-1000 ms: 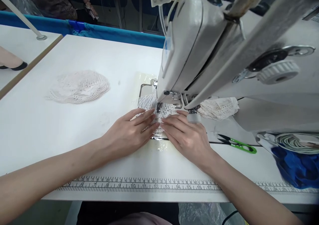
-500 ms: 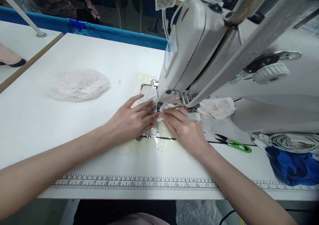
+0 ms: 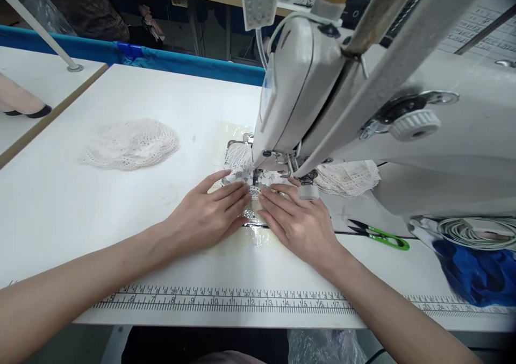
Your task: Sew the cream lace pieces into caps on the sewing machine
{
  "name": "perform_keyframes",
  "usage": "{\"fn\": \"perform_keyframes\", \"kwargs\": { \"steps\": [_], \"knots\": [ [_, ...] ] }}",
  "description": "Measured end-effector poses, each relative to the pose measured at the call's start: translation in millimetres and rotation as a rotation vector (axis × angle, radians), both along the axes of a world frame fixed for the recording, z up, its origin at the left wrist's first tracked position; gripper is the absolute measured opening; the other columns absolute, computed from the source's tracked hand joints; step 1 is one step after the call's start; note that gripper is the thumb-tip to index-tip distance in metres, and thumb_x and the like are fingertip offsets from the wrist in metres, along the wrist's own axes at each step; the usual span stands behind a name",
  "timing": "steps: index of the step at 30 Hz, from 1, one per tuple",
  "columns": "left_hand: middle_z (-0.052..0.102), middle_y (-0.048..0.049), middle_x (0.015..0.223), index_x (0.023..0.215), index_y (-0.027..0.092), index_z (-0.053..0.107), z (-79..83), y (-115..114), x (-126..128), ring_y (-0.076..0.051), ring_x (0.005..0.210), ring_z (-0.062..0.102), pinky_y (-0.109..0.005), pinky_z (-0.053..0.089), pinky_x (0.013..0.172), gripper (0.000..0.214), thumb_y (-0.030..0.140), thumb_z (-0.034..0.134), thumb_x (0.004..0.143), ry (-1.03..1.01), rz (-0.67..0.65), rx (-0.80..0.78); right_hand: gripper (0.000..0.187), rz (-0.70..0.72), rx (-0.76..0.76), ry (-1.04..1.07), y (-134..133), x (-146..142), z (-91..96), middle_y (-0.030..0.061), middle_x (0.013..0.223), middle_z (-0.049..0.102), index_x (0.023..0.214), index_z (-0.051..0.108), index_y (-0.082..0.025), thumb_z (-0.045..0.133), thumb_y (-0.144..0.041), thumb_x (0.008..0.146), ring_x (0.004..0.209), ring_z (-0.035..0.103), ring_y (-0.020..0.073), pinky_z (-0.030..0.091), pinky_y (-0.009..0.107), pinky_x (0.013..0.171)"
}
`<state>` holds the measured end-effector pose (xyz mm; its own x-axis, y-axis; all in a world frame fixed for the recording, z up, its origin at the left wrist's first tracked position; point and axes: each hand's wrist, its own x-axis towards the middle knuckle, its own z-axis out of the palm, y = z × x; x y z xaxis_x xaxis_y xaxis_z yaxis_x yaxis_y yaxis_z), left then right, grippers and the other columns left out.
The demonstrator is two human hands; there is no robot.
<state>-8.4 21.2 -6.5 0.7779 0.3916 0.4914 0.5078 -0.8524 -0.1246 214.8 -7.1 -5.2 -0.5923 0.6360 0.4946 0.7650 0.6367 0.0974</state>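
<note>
A piece of white lace lies under the needle area of a white sewing machine. My left hand rests flat on the lace's left part, fingers stretched out and a little apart. From the other side, my right hand presses on the lace with straight fingers, palm down, just below the machine head. A narrow gap separates the two sets of fingertips, in front of the presser foot. The fingers and machine head cover part of the lace.
A pile of white lace lies on the left tabletop. More lace sits right of the needle. Green-handled thread snips, blue cloth and coiled cord are at right. A printed ruler runs along the front edge.
My left fingertips have drawn back left from the needle, and the gap between my hands has widened, showing more lace. The camera view has shifted slightly.
</note>
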Motion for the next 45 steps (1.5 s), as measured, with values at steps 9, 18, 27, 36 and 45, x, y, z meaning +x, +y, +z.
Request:
{"fn": "perform_keyframes", "kwargs": {
  "steps": [9, 18, 27, 36, 45],
  "knots": [
    [0.073, -0.0089, 0.112, 0.109, 0.012, 0.069, 3.6, 2.5, 0.9, -0.021, 0.110, 0.067, -0.048, 0.044, 0.111, 0.027, 0.027, 0.050, 0.097, 0.011, 0.015, -0.042, 0.021, -0.023, -0.013, -0.016, 0.1, -1.7, 0.6, 0.0001, 0.114, 0.072, 0.107, 0.072, -0.018, 0.058, -0.027, 0.096, 0.096, 0.067, 0.0206, 0.046, 0.042, 0.101],
    [0.071, -0.0087, 0.116, 0.113, 0.012, 0.068, 1.5, 7.5, 1.0, -0.021, 0.113, 0.066, -0.048, 0.038, 0.116, 0.030, 0.029, 0.047, 0.098, 0.025, 0.034, -0.064, 0.019, -0.038, -0.009, -0.023, 3.8, -2.3, 0.4, -0.0002, 0.114, 0.072, 0.107, 0.071, -0.018, 0.058, -0.026, 0.095, 0.096, 0.068, 0.0210, 0.047, 0.045, 0.099],
    [0.071, -0.0094, 0.116, 0.115, 0.009, 0.066, -1.2, 13.1, 2.3, -0.021, 0.112, 0.066, -0.048, 0.039, 0.115, 0.035, 0.032, 0.044, 0.100, 0.013, 0.041, -0.071, 0.023, -0.059, -0.032, -0.035, 7.7, -2.8, -0.5, 0.0022, 0.116, 0.071, 0.112, 0.070, -0.017, 0.057, -0.026, 0.096, 0.099, 0.068, 0.0232, 0.051, 0.046, 0.095],
    [0.071, -0.0095, 0.116, 0.116, 0.011, 0.066, -2.2, 14.4, 1.6, -0.021, 0.114, 0.065, -0.049, 0.038, 0.116, 0.036, 0.033, 0.044, 0.099, 0.003, 0.045, -0.110, 0.025, -0.077, -0.099, -0.019, 9.1, -5.0, -1.8, 0.0035, 0.123, 0.068, 0.117, 0.068, -0.018, 0.057, -0.027, 0.096, 0.108, 0.066, 0.0260, 0.046, 0.048, 0.100],
    [0.070, -0.0094, 0.118, 0.118, 0.011, 0.065, -3.3, 13.8, 1.2, -0.022, 0.117, 0.063, -0.048, 0.036, 0.116, 0.036, 0.035, 0.045, 0.099, -0.005, 0.058, -0.099, 0.027, -0.076, -0.048, -0.061, 7.5, -4.1, -1.5, 0.0037, 0.123, 0.068, 0.119, 0.066, -0.017, 0.055, -0.026, 0.097, 0.102, 0.067, 0.0243, 0.048, 0.045, 0.096]
  ]
}}
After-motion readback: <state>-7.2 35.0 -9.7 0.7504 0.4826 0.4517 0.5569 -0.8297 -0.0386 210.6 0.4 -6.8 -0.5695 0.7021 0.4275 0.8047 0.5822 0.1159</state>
